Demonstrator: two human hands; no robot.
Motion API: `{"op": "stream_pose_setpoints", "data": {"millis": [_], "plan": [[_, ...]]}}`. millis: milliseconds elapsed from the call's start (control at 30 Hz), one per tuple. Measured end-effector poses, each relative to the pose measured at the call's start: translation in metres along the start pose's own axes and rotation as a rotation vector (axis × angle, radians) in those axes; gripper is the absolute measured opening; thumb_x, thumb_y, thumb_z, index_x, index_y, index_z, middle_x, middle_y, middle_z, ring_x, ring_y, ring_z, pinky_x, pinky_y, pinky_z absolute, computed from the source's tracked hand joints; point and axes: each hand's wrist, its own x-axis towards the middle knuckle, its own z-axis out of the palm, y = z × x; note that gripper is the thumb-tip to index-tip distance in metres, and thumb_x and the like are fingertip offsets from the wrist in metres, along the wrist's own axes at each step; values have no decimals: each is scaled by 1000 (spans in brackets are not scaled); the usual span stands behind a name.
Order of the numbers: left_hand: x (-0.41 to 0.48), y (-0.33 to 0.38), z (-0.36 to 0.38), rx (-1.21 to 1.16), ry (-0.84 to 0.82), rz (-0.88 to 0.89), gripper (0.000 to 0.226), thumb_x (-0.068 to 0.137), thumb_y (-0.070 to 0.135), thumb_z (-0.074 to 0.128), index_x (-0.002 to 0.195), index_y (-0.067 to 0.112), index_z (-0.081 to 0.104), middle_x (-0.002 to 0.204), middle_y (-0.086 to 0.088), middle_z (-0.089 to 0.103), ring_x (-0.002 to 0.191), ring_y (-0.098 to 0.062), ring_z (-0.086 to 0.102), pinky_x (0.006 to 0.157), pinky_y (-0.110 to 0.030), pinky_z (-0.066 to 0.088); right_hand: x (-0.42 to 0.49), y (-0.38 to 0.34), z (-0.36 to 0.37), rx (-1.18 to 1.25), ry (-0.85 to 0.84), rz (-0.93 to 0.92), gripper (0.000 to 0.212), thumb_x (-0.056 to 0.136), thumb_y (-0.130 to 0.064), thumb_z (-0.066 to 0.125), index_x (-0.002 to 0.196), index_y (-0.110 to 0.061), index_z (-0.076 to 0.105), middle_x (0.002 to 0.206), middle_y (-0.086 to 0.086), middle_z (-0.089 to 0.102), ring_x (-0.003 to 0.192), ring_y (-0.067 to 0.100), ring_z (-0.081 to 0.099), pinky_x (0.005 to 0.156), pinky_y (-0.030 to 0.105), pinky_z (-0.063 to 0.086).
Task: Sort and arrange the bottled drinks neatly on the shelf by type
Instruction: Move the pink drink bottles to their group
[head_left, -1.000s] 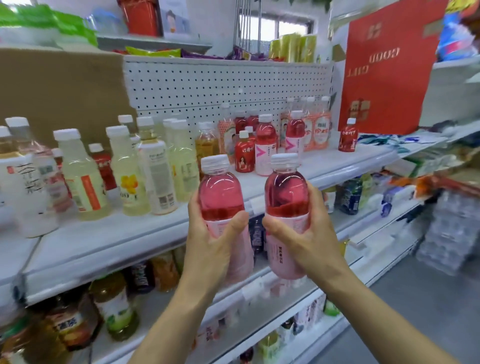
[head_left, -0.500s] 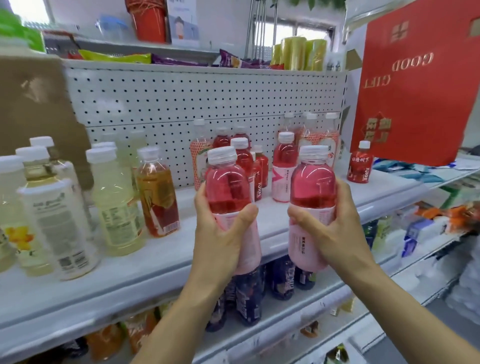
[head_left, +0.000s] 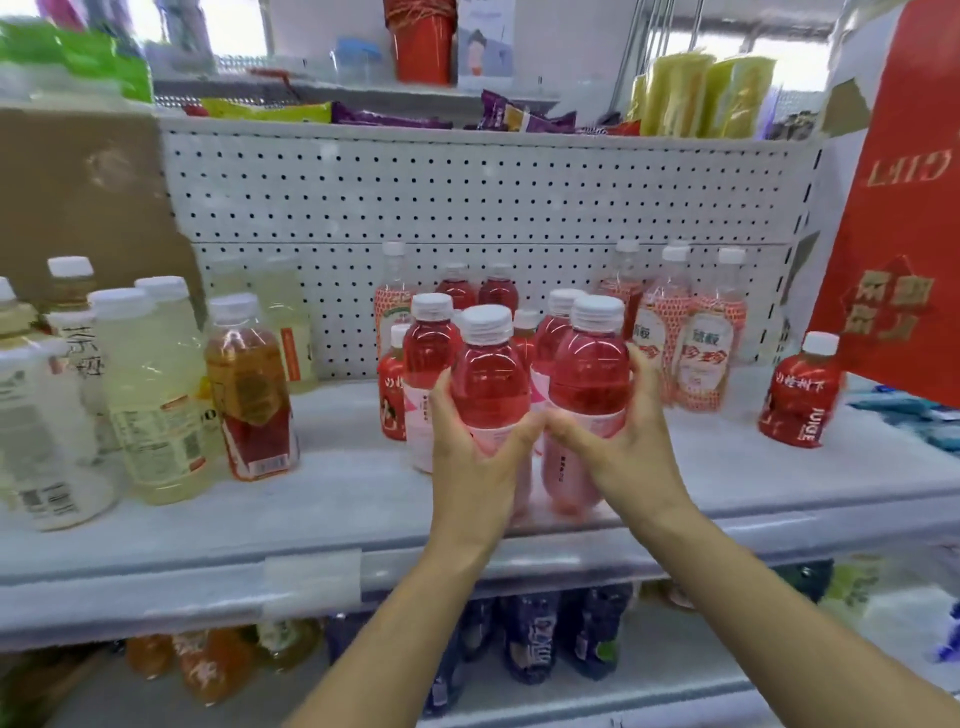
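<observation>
Head view: left hand grips one pink bottle, right hand grips another; both stand side by side on white shelf, before matching red drinks.

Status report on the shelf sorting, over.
Left hand grips left pink bottle, right hand grips right pink bottle. Both at shelf front, before the matching pink row. Nothing blocking.

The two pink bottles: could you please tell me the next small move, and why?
Probably slide both back slightly and release: the left hand and right hand each grip a pink bottle near the shelf front edge, just before matching bottles.
</observation>
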Motion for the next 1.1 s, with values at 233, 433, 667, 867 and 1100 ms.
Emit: {"op": "stream_pose_setpoints", "data": {"millis": [233,433,667,867,1100], "plan": [[11,-17,18,150,20,-29,83,82,39,78,147,34,26,139,12,46,128,-1,47,110,-27,42,15,31,-1,34,-45,42,90,75,-25,85,144,-32,28,131,-11,54,117,-6,55,98,15,46],[15,-15,-7,522,178,96,126,56,73,78,154,29,13,152,12,17,139,-1,14,117,-34,19,23,39,-9,-30,-61,90,105,61,-54,86,143,-53,20,144,-7,39,135,13,42,113,45,37],[38,-24,-26,342,-57,-173,158,26,74,90,151,50,-3,157,8,18,149,-20,21,119,-54,26,30,35,-10,71,-116,136,103,75,-31,84,152,-42,16,130,-31,44,114,-15,53,83,5,42],[25,-26,11,297,-177,-162,151,42,71,88,154,43,-10,153,17,10,149,-10,10,124,-44,16,34,38,-19,72,-102,121,91,74,-37,80,150,-31,31,131,-12,60,113,-5,60,92,16,50],[27,-24,27,293,-214,-181,140,51,64,83,157,33,-4,155,12,6,148,-8,5,119,-34,11,39,39,-26,81,-43,153,79,74,-56,78,140,-31,44,126,-10,64,115,5,62,102,36,50]]}}
